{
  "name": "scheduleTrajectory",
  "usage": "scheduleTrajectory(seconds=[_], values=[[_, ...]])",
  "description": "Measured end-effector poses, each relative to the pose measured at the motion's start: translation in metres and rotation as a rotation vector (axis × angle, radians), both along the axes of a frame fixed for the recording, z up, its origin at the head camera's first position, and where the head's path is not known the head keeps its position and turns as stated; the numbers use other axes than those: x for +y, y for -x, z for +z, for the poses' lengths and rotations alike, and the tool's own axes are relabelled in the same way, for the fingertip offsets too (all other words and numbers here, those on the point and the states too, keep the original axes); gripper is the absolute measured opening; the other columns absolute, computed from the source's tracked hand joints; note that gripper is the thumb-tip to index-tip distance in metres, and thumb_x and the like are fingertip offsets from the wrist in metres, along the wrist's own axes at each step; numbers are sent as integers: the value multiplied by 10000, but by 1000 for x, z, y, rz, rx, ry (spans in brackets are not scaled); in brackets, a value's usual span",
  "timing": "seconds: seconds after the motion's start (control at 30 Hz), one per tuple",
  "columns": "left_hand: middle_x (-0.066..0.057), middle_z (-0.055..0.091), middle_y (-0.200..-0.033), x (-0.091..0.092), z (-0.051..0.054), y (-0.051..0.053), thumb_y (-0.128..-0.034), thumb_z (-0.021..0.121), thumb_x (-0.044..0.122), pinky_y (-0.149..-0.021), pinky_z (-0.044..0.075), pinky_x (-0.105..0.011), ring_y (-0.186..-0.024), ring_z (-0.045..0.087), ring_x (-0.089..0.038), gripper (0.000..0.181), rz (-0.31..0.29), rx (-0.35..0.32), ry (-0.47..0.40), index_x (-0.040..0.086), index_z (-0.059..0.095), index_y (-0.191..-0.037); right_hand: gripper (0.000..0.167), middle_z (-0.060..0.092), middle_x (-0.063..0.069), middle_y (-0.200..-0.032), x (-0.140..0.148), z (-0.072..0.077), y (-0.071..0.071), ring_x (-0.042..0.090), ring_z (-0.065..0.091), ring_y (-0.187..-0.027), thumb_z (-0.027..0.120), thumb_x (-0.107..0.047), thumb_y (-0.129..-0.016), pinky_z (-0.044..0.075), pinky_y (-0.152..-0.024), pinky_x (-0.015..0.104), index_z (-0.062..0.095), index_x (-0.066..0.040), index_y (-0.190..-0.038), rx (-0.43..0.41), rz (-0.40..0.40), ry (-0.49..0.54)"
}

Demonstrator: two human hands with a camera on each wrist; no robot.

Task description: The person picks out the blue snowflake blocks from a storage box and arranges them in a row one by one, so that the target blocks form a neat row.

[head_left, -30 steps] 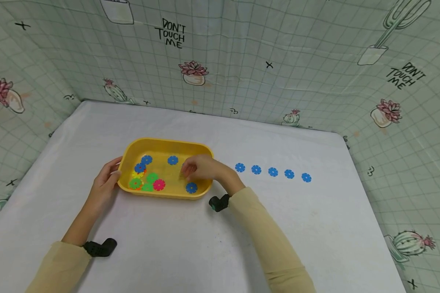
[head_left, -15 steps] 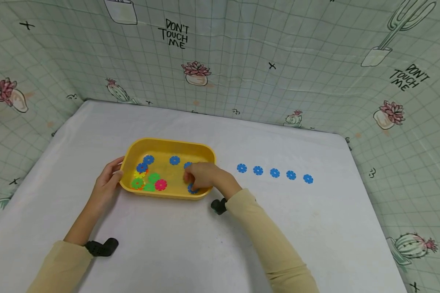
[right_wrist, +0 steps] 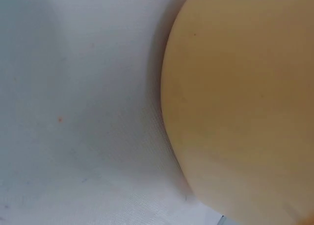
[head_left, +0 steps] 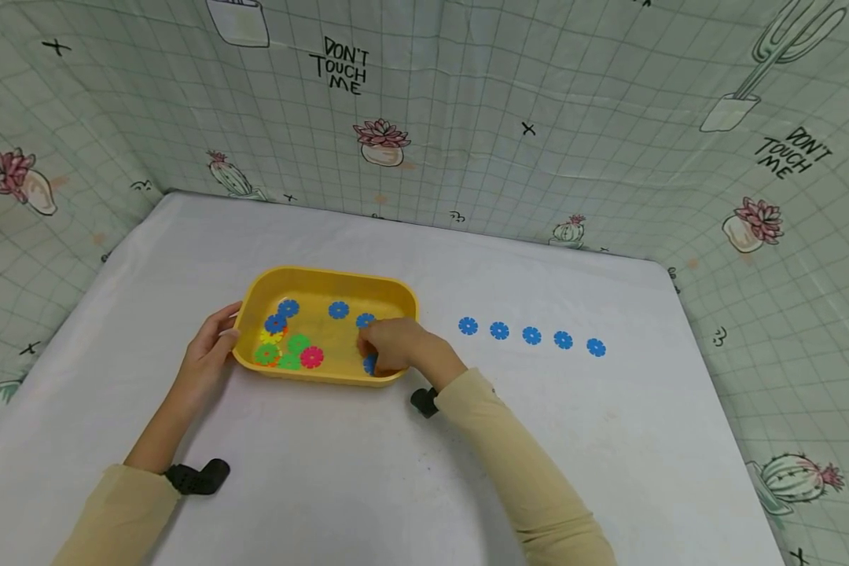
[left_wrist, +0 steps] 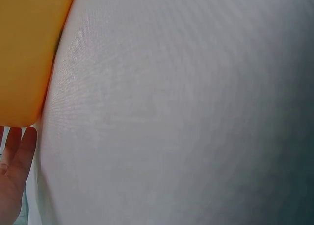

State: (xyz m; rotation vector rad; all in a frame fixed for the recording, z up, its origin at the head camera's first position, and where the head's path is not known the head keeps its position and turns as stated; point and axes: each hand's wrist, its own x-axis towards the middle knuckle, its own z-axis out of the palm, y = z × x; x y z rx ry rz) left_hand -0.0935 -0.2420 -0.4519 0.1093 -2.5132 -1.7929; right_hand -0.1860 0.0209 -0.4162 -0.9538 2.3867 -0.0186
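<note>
A yellow tray [head_left: 325,275] stands on the white table, holding several flower-shaped plastic discs. My left hand [head_left: 208,346] touches the tray's left end, and its fingers look straight against the outer wall in the left wrist view. My right hand [head_left: 396,344] reaches down into the right end of the tray. Beneath it, a blue disc [head_left: 369,365] is partly covered; the fingertips are hidden, so a grip on it cannot be made out. Another blue disc [head_left: 365,320] lies just behind the hand. A pink disc [head_left: 312,357] and a green disc [head_left: 299,344] lie further left.
On the white table [head_left: 523,440], right of the tray, several blue discs [head_left: 531,336] lie in a spaced row. More blue discs [head_left: 288,308] sit in the tray's left part, near yellow and orange ones. A patterned curtain [head_left: 467,118] hangs behind the table.
My right hand has moved slightly toward the front of the tray, uncovering the blue disc behind it and covering part of the front one. My left hand stays at the tray's end.
</note>
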Motion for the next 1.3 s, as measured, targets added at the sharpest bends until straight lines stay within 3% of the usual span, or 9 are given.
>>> scheduleTrajectory(seconds=[0.3, 0.63, 0.9, 1.1, 1.3], values=[[-175, 426, -1299, 1, 0, 0, -1015, 325, 220, -775, 397, -28, -996, 456, 71, 463, -4, -2, 8, 58, 285, -1446, 182, 533, -58, -825, 1, 2, -2, 107, 490, -781, 716, -250, -810, 399, -687, 201, 594, -187, -931, 17, 0, 4], [-161, 429, -1289, 0, 0, 1, -1013, 328, 216, -771, 407, -35, -992, 465, 70, 463, -5, -5, -2, 55, 287, -1445, 83, 526, -68, -792, 6, 0, -2, 97, 487, -769, 659, -227, -859, 378, -697, 207, 589, -193, -889, 22, -6, 125], [-143, 434, -1268, 0, 1, 1, -1012, 332, 218, -774, 406, -31, -985, 467, 63, 463, -2, -2, -4, 45, 290, -1441, 32, 550, -68, -808, 8, -1, -2, 97, 496, -772, 630, -187, -882, 402, -704, 198, 600, -190, -869, 7, -45, 245], [-171, 431, -1282, 0, 2, 1, -1013, 323, 214, -773, 400, -28, -985, 461, 68, 461, -3, -5, 10, 51, 287, -1443, 90, 568, -57, -809, 8, -2, -1, 90, 509, -751, 580, -144, -907, 416, -675, 173, 600, -167, -822, -8, -73, 343], [-184, 428, -1288, 0, 4, 0, -1014, 322, 210, -776, 397, -27, -990, 459, 70, 461, -11, 2, 18, 44, 284, -1443, 46, 584, -23, -866, 13, 4, -3, 115, 511, -807, 584, -140, -912, 445, -718, 172, 609, -119, -880, -93, -200, 526]])
